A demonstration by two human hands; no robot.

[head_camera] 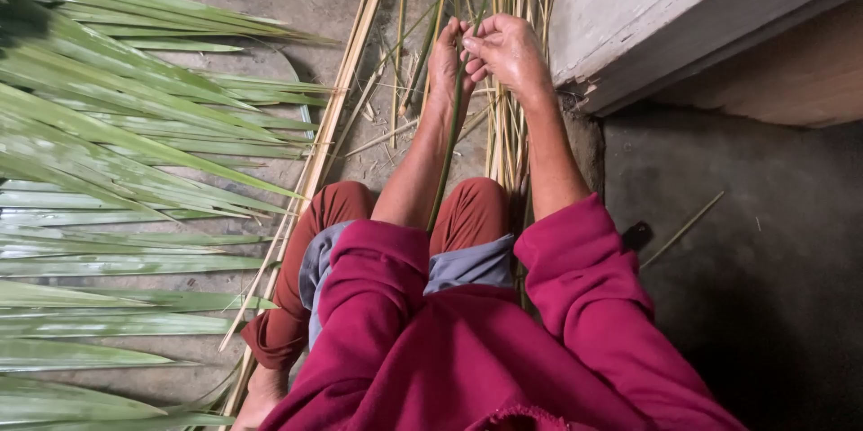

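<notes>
My left hand (446,61) and my right hand (505,52) meet above my knees, both pinched on a thin green palm leaf strip (447,157) that runs down between my forearms toward my lap. The fingertips touch at the strip's upper part. A bundle of pale stripped leaf ribs (503,130) lies on the floor just beyond and under my hands. I wear magenta sleeves and rust-red trousers and sit on the floor.
A large palm frond (108,161) with long green leaflets fills the left side, its pale stalk (328,134) running diagonally. A grey concrete step (665,17) rises at the upper right. Bare cement floor (719,242) lies at the right, with one loose stick (681,230).
</notes>
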